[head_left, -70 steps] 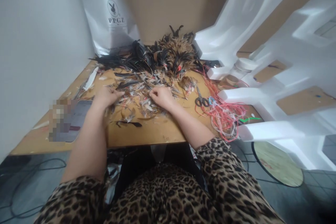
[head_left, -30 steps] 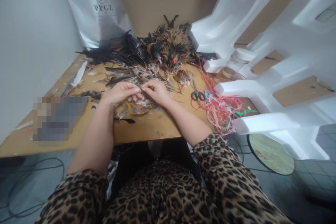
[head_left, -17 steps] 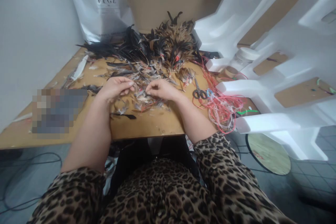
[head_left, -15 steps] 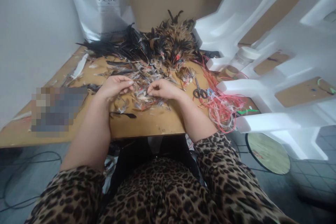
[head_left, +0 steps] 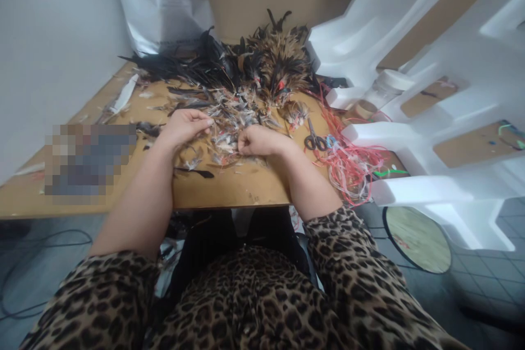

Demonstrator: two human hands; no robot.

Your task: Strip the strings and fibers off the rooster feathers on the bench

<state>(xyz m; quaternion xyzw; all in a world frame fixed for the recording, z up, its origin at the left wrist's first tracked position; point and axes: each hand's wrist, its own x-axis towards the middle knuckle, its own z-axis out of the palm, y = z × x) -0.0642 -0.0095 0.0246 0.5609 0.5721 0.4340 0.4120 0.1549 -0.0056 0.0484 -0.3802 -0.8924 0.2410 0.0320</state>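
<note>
Both my hands are over a heap of small loose feathers (head_left: 225, 139) on the tan tabletop (head_left: 229, 188). My left hand (head_left: 186, 127) pinches thumb and forefinger together at the heap's left side; whatever is between them is too small to make out. At the right side my right hand (head_left: 258, 141) is closed with its fingers curled down to the feathers, and its fingertips are partly hidden. Behind the heap lie long black feathers (head_left: 192, 72) and a big bundle of brown and black feathers (head_left: 283, 63). A small feather bunch (head_left: 296, 113) rests beyond my right hand.
Black-handled scissors (head_left: 315, 139) lie right of my right hand, beside tangled pink and white strings (head_left: 356, 169). White foam pieces (head_left: 422, 188) and a clear jar (head_left: 388, 87) stand at the right. A silver bag (head_left: 172, 16) is at the back left. A blurred-out flat object (head_left: 90, 158) lies left.
My right hand has shifted slightly right and its fingers are more curled. My left hand keeps its pinch, a little farther right. The whole view has tilted slightly.
</note>
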